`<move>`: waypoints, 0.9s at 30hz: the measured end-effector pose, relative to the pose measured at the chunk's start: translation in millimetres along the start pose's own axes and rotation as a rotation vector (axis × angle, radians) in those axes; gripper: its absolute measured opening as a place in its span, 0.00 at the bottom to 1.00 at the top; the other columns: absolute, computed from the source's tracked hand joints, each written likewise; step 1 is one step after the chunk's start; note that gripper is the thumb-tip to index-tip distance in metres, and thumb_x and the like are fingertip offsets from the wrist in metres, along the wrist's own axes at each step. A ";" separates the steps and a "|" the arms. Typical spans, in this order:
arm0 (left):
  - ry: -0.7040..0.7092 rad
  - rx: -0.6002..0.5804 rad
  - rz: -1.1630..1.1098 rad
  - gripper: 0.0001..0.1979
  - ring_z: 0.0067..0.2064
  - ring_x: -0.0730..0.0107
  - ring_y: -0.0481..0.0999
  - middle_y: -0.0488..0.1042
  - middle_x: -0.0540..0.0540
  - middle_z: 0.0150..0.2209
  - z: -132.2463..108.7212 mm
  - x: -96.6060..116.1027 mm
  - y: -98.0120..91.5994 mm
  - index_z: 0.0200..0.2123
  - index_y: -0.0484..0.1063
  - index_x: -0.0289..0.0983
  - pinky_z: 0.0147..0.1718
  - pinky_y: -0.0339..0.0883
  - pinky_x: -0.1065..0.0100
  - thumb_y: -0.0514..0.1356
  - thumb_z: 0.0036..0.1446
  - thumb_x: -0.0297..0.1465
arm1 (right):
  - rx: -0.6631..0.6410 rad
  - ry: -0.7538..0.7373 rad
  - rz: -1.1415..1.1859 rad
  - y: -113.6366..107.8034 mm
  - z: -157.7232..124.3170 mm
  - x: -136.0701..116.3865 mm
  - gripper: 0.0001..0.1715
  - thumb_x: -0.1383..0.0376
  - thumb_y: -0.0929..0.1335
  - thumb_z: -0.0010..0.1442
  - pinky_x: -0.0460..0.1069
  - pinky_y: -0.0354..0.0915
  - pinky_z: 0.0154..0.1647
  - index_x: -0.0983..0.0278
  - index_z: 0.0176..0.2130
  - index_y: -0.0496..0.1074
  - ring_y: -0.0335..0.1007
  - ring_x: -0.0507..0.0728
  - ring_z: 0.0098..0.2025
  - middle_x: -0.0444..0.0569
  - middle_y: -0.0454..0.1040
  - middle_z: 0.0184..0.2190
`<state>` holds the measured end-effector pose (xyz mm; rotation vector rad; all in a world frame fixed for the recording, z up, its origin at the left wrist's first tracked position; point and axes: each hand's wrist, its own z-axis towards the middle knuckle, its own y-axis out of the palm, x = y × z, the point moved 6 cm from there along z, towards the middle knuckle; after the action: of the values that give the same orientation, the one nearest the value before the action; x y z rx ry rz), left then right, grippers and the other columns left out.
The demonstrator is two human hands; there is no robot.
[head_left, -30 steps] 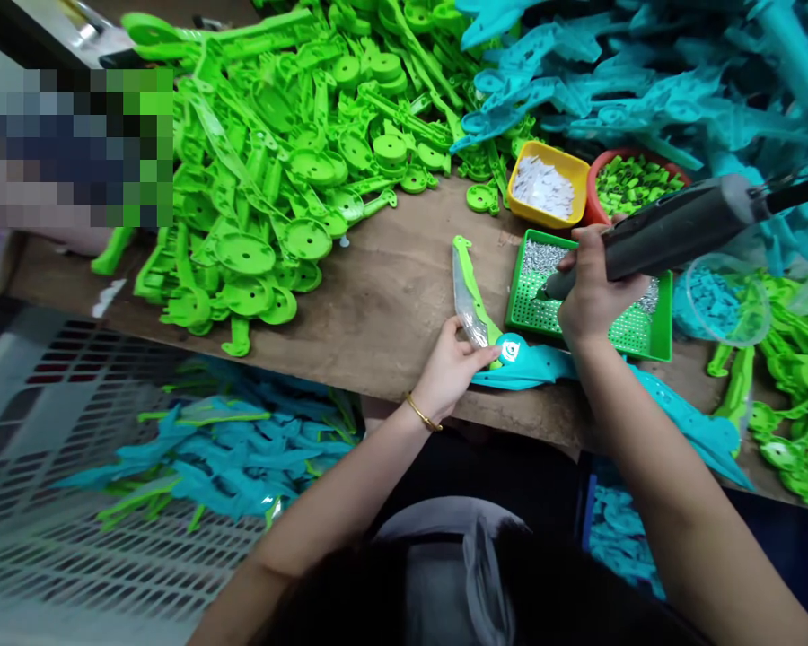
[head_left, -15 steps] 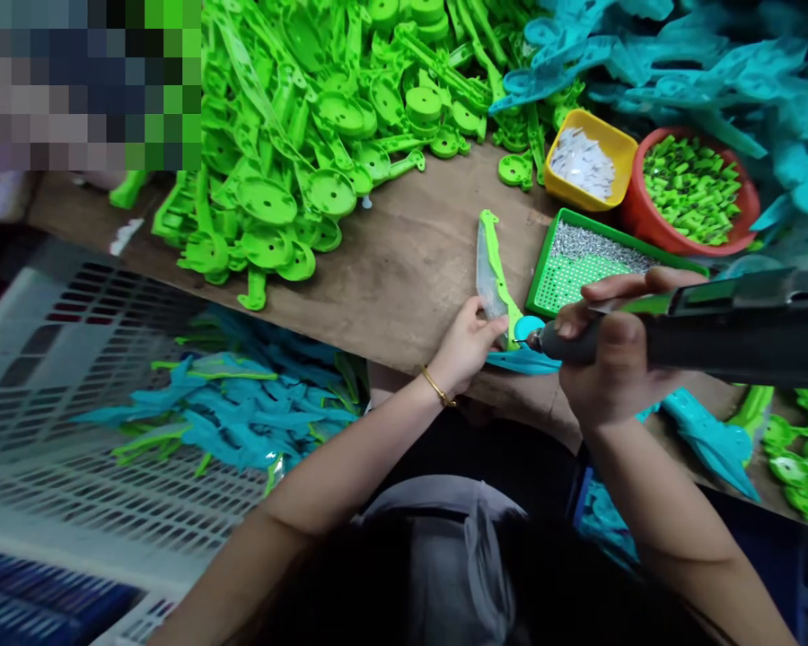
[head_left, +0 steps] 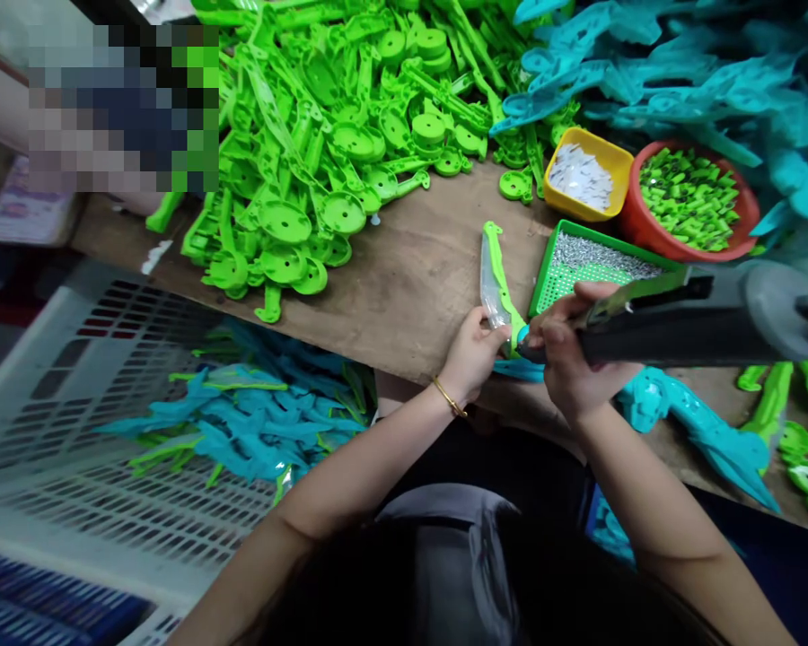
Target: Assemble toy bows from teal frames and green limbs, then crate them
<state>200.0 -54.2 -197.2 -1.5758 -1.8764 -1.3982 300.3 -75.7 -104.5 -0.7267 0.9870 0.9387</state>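
My left hand (head_left: 475,352), with a gold bangle at the wrist, pinches the lower end of a green and blue plastic toy part (head_left: 500,278) that has a clear blade-like piece along one side. Its blue portion rests at the table's near edge. My right hand (head_left: 575,363) is wrapped round a dark power screwdriver (head_left: 673,332) held almost level. The tool's tip points at the lower end of the part, close to a round blue piece, and is mostly hidden by my fingers. A green basket of small screws (head_left: 566,283) stands just beyond my right hand.
A heap of green plastic parts (head_left: 337,144) covers the back left; blue parts (head_left: 700,81) pile up at the back right. A yellow tub (head_left: 606,211) holds white pieces, a red bowl (head_left: 697,247) green ones. A white crate (head_left: 60,345) with finished-looking pieces stands lower left.
The screwdriver has tilted and its rear end has swung toward the camera, with my right hand slightly further left. My left hand keeps its pinch on the toy part. The whole view has shifted slightly.
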 end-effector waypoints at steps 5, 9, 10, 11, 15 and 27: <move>-0.078 -0.108 0.228 0.25 0.22 0.72 0.74 0.73 0.53 0.23 -5.3 15.0 -9.1 0.50 0.65 0.36 0.23 0.68 0.72 0.67 0.51 0.34 | 0.262 -0.156 0.148 -23.7 42.3 -24.7 0.15 0.58 0.72 0.54 0.45 0.60 0.17 0.59 0.39 0.67 0.62 0.46 0.17 0.39 0.72 0.28; -0.216 -0.216 0.363 0.46 0.22 0.65 0.77 0.77 0.49 0.25 -17.2 23.0 -22.2 0.64 0.48 0.37 0.23 0.73 0.67 0.70 0.48 0.32 | 0.559 -0.233 -0.035 -57.1 71.3 -1.5 0.14 0.57 0.68 0.57 0.45 0.61 0.20 0.60 0.40 0.63 0.62 0.45 0.18 0.41 0.70 0.29; -0.214 -0.227 0.336 0.47 0.24 0.66 0.79 0.78 0.48 0.27 -19.5 24.0 -24.2 0.64 0.48 0.36 0.26 0.75 0.67 0.71 0.46 0.30 | 0.564 -0.221 -0.086 -60.3 74.7 8.9 0.13 0.56 0.67 0.58 0.46 0.62 0.20 0.60 0.40 0.63 0.62 0.46 0.19 0.41 0.69 0.29; -0.202 -0.228 0.304 0.45 0.26 0.66 0.80 0.78 0.48 0.27 -21.1 24.3 -25.9 0.63 0.51 0.35 0.29 0.76 0.67 0.71 0.45 0.28 | 0.553 -0.209 -0.135 -61.5 76.2 18.8 0.13 0.55 0.66 0.59 0.47 0.63 0.21 0.60 0.40 0.64 0.63 0.47 0.19 0.41 0.69 0.29; -0.199 -0.173 0.302 0.24 0.25 0.69 0.79 0.78 0.48 0.24 -22.1 15.3 -33.7 0.43 0.68 0.32 0.27 0.76 0.72 0.72 0.44 0.29 | 0.487 -0.203 -0.212 -56.3 70.7 41.4 0.13 0.52 0.64 0.61 0.49 0.65 0.23 0.57 0.41 0.65 0.67 0.50 0.21 0.41 0.69 0.30; -0.205 -0.167 0.231 0.16 0.24 0.68 0.80 0.79 0.44 0.23 -25.3 13.0 -39.2 0.32 0.67 0.33 0.26 0.76 0.72 0.71 0.47 0.33 | 0.517 -0.240 0.102 -58.2 63.9 -0.4 0.12 0.59 0.70 0.54 0.46 0.58 0.16 0.60 0.37 0.66 0.61 0.46 0.17 0.41 0.72 0.29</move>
<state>152.7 -64.1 -193.9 -2.0140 -1.6518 -1.3643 375.6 -46.3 -74.0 -0.1280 1.0017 0.7882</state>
